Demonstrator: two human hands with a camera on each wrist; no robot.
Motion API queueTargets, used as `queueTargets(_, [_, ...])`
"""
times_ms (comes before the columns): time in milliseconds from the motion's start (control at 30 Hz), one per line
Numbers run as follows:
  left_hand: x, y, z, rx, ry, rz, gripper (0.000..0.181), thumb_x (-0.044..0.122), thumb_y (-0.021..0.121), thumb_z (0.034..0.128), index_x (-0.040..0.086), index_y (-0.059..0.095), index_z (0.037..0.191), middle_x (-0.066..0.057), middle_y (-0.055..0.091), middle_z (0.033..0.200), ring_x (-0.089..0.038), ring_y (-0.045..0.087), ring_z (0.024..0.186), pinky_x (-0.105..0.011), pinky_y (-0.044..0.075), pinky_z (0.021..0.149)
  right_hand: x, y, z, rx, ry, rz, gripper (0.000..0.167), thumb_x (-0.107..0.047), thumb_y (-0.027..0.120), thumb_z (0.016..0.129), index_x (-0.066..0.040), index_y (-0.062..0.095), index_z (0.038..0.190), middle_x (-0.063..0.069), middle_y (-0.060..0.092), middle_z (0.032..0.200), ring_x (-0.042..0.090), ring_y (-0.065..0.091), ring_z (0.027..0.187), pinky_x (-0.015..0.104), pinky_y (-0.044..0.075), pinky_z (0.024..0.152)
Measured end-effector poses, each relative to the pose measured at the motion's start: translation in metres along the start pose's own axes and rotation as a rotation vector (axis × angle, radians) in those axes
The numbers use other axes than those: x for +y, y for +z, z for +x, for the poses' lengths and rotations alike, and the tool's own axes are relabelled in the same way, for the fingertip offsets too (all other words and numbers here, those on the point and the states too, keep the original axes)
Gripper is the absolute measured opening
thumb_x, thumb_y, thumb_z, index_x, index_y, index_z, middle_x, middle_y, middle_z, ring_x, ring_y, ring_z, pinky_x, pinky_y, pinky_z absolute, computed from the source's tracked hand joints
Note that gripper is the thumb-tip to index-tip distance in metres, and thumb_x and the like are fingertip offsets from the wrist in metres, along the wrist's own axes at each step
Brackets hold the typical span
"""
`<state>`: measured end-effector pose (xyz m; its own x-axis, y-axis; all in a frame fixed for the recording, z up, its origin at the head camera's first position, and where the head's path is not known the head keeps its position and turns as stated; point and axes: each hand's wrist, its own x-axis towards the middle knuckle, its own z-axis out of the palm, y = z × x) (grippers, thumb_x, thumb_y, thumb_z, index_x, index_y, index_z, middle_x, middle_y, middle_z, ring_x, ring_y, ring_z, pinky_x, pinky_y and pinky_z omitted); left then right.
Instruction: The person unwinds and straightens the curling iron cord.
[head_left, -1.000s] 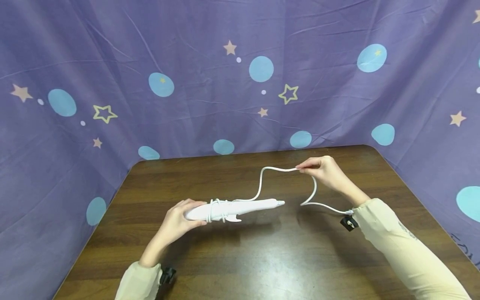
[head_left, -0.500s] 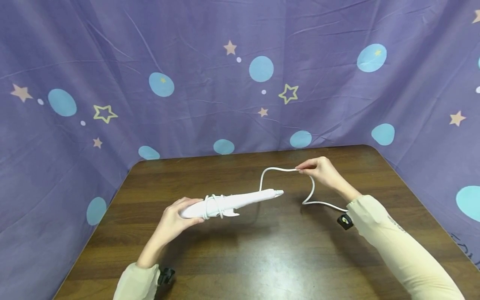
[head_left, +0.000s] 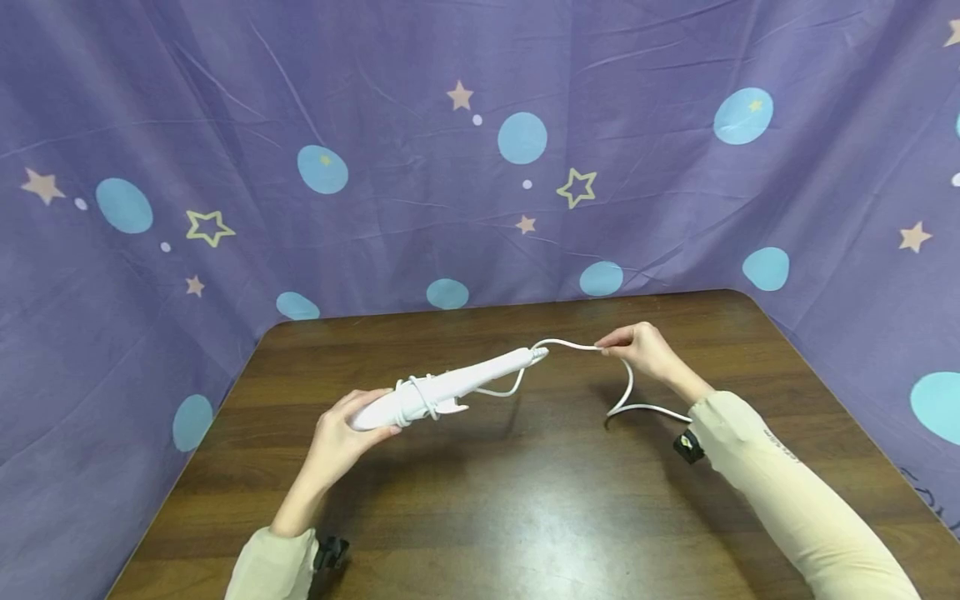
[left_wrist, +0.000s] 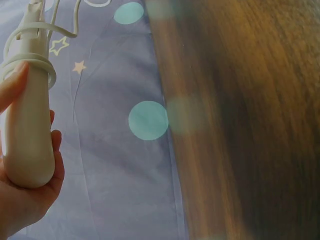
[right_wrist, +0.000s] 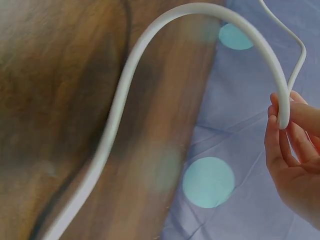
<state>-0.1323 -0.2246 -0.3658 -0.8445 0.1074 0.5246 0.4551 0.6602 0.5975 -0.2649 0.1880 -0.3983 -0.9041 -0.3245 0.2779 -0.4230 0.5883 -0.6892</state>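
Note:
My left hand (head_left: 339, 433) grips the rounded end of a white curling iron (head_left: 472, 377), held above the table with its narrow end tilted up and to the right. Turns of white cord (head_left: 422, 397) wrap its middle, beside a small protruding lever (head_left: 452, 407). In the left wrist view, the thumb lies along the iron (left_wrist: 29, 130), and fingers curl behind it. To the right, my right hand (head_left: 647, 352) pinches the free cord between thumb and fingertips. Past the pinch the cord (right_wrist: 117, 107) bends down and runs back toward the right sleeve, where its end is hidden.
A brown wood-grain table (head_left: 540, 483) lies under both hands. Behind it and at its sides hangs a purple cloth (head_left: 420, 167) with stars and blue dots. A small black device (head_left: 688, 447) sits at the right wrist, another black device (head_left: 331, 552) at the left.
The iron's narrow end has swung up and a little left, nearer the pinched cord. My left hand has shifted slightly left, and the right hand has dropped slightly, still pinching the cord.

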Motion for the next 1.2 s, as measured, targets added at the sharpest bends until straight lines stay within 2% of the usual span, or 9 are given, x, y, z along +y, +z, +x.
queueTargets(233, [-0.007,0.002,0.0,0.031,-0.026,0.007,0.047,0.0,0.08,0.0552,0.0,0.065,0.1,-0.009,0.064,0.087,-0.011,0.052,0.077,-0.016,0.037,0.067,0.015,0.003,-0.003,-0.052,0.059,0.047,0.012,0.001,0.064,0.075,0.005,0.068,0.086,0.016,0.067,0.08,0.016,0.059,0.077,0.018,0.041,0.062])
queueTargets(367, [-0.029,0.007,-0.001,0.048,-0.031,0.001,0.048,0.005,0.081,0.0563,0.005,0.065,0.102,-0.004,0.064,0.087,-0.008,0.051,0.077,-0.015,0.036,0.067,0.024,0.005,-0.005,-0.078,0.084,0.064,0.013,0.001,0.064,0.075,0.006,0.068,0.086,0.017,0.067,0.08,0.014,0.057,0.074,0.018,0.041,0.059])
queueTargets(467, [-0.043,0.01,-0.003,0.056,-0.04,0.002,0.049,0.01,0.082,0.0565,0.01,0.066,0.103,0.0,0.064,0.088,-0.007,0.05,0.076,-0.015,0.036,0.066,0.019,0.004,-0.008,-0.102,0.092,0.088,0.014,0.003,0.063,0.075,0.01,0.066,0.086,0.021,0.065,0.081,0.014,0.056,0.072,0.017,0.04,0.056])
queueTargets(600, [-0.045,0.009,-0.002,0.066,-0.053,0.026,0.049,0.01,0.082,0.0561,0.01,0.066,0.103,-0.001,0.064,0.088,-0.01,0.05,0.075,-0.018,0.035,0.065,0.029,0.005,-0.009,-0.136,0.112,0.121,0.015,0.004,0.062,0.076,0.012,0.065,0.087,0.023,0.064,0.083,0.01,0.057,0.068,0.015,0.042,0.057])
queueTargets(667, [-0.045,0.01,-0.002,0.071,-0.057,0.037,0.049,0.01,0.082,0.0561,0.01,0.066,0.102,-0.002,0.064,0.088,-0.01,0.05,0.076,-0.018,0.035,0.066,0.043,0.008,-0.009,-0.146,0.121,0.131,0.015,0.002,0.063,0.076,0.011,0.065,0.088,0.021,0.065,0.082,0.006,0.057,0.065,0.017,0.044,0.057])
queueTargets(733, [-0.046,0.01,-0.002,0.073,-0.061,0.044,0.049,0.01,0.082,0.0561,0.011,0.066,0.102,-0.002,0.064,0.089,-0.011,0.05,0.076,-0.018,0.035,0.066,0.048,0.009,-0.01,-0.155,0.126,0.133,0.016,0.002,0.063,0.076,0.013,0.064,0.088,0.022,0.065,0.082,0.006,0.057,0.064,0.018,0.044,0.057])
queueTargets(1033, [-0.048,0.011,-0.004,0.071,-0.093,0.053,0.049,0.01,0.082,0.0562,0.011,0.066,0.102,-0.002,0.065,0.089,-0.011,0.05,0.076,-0.019,0.035,0.066,0.056,0.011,-0.016,-0.202,0.16,0.142,0.019,0.002,0.063,0.076,0.015,0.062,0.089,0.025,0.064,0.082,0.017,0.06,0.067,0.019,0.044,0.057])
queueTargets(1200, [-0.049,0.012,-0.004,0.065,-0.098,0.049,0.049,0.011,0.082,0.0563,0.011,0.066,0.102,-0.002,0.065,0.089,-0.01,0.05,0.075,-0.019,0.035,0.066,0.06,0.011,-0.018,-0.21,0.16,0.119,0.017,0.001,0.064,0.075,0.013,0.064,0.088,0.021,0.065,0.08,0.008,0.058,0.066,0.017,0.043,0.058])
